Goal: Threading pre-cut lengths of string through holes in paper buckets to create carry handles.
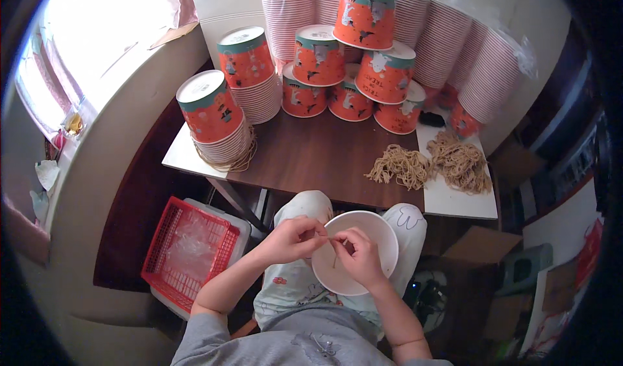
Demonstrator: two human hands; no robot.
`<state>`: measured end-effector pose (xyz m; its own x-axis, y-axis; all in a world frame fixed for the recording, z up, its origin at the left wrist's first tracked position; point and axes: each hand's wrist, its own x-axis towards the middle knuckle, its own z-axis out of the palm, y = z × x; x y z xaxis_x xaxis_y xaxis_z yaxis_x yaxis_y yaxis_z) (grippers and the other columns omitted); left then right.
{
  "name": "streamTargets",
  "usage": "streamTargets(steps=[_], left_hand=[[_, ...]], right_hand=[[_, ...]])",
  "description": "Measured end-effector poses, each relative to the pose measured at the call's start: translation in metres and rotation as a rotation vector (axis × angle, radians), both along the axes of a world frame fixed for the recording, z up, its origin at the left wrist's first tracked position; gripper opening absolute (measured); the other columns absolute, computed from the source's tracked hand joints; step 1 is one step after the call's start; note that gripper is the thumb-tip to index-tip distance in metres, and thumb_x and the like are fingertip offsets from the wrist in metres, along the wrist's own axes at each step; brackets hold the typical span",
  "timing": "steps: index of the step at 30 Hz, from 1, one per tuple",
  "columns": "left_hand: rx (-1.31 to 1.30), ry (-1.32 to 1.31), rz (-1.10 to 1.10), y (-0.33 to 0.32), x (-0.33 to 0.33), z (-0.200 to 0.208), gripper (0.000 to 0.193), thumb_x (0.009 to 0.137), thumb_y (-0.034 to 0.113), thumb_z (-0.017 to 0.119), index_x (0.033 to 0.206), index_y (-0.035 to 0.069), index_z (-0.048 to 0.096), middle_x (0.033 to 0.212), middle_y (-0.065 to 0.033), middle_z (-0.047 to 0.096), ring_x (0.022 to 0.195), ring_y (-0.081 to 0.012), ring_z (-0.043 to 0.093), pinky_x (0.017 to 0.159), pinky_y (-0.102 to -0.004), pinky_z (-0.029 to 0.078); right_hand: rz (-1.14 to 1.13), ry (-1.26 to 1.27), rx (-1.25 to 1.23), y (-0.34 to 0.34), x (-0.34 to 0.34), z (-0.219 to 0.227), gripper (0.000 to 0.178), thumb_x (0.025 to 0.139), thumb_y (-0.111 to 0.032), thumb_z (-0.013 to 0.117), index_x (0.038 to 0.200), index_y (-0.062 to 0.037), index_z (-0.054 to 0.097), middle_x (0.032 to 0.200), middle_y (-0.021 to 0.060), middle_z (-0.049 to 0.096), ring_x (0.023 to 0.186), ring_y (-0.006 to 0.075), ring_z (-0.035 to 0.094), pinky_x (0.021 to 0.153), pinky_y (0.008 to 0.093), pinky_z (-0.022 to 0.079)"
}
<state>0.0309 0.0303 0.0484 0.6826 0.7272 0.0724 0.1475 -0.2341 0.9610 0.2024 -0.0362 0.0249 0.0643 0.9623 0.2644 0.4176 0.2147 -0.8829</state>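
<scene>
A white paper bucket (387, 239) sits between my knees with its open mouth facing up. Both hands meet over its far-left rim, fingertips almost touching. My left hand (297, 241) is closed in a pinch at a thin tan cord. My right hand (361, 257) pinches the same cord, and a short end of the cord (334, 261) hangs down inside the bucket. Exactly how the cord runs between the fingertips is too small to make out.
On the brown table (292, 165) stand upturned orange buckets (318, 58) in a pyramid, two bucket stacks (211, 116) at left and tall wrapped stacks (289, 15) behind. Two tan cord bundles (457, 163) lie at right. A red basket (220, 262) holding clear plastic is at lower left.
</scene>
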Motion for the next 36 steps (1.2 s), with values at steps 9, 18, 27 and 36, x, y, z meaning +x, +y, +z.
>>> streamTargets(steps=[9, 18, 27, 36], left_hand=[[0.291, 0.036, 0.0, -0.016, -0.02, -0.005, 0.018, 0.074, 0.016, 0.064, 0.087, 0.005, 0.059, 0.077, -0.0042, 0.058, 0.073, -0.0158, 0.053, 0.066, -0.0277, 0.042], [0.142, -0.005, 0.076, -0.041, -0.005, -0.01, 0.009, 0.077, 0.008, 0.06, 0.084, 0.002, 0.06, 0.077, -0.0066, 0.06, 0.068, -0.0174, 0.057, 0.066, -0.0284, 0.044], [0.215, 0.049, 0.192, -0.047, 0.001, -0.009, 0.011, 0.073, 0.006, 0.062, 0.084, 0.004, 0.061, 0.069, -0.007, 0.054, 0.065, -0.0183, 0.054, 0.06, -0.0286, 0.044], [0.435, 0.095, 0.202, -0.045, 0.002, -0.015, 0.011, 0.071, 0.008, 0.065, 0.082, 0.007, 0.063, 0.068, -0.0064, 0.053, 0.067, -0.0233, 0.051, 0.06, -0.0321, 0.041]], right_hand=[[0.044, 0.04, 0.018, -0.01, 0.004, 0.009, 0.007, 0.076, -0.004, 0.061, 0.082, -0.0028, 0.057, 0.076, 0.0076, 0.055, 0.059, 0.018, 0.058, 0.052, 0.0284, 0.047], [0.063, -0.03, 0.119, -0.03, -0.005, 0.009, 0.009, 0.075, -0.002, 0.06, 0.083, -0.0036, 0.056, 0.078, 0.0074, 0.054, 0.06, 0.0182, 0.056, 0.052, 0.0284, 0.047], [-0.02, -0.032, 0.194, -0.03, -0.009, 0.001, 0.011, 0.07, 0.001, 0.063, 0.077, -0.0036, 0.056, 0.073, 0.0051, 0.054, 0.049, 0.0102, 0.049, 0.044, 0.0231, 0.04], [-0.032, -0.08, 0.145, -0.034, -0.005, 0.0, 0.012, 0.069, 0.0, 0.062, 0.078, -0.0048, 0.055, 0.073, 0.0071, 0.055, 0.06, 0.0202, 0.057, 0.052, 0.0298, 0.047]])
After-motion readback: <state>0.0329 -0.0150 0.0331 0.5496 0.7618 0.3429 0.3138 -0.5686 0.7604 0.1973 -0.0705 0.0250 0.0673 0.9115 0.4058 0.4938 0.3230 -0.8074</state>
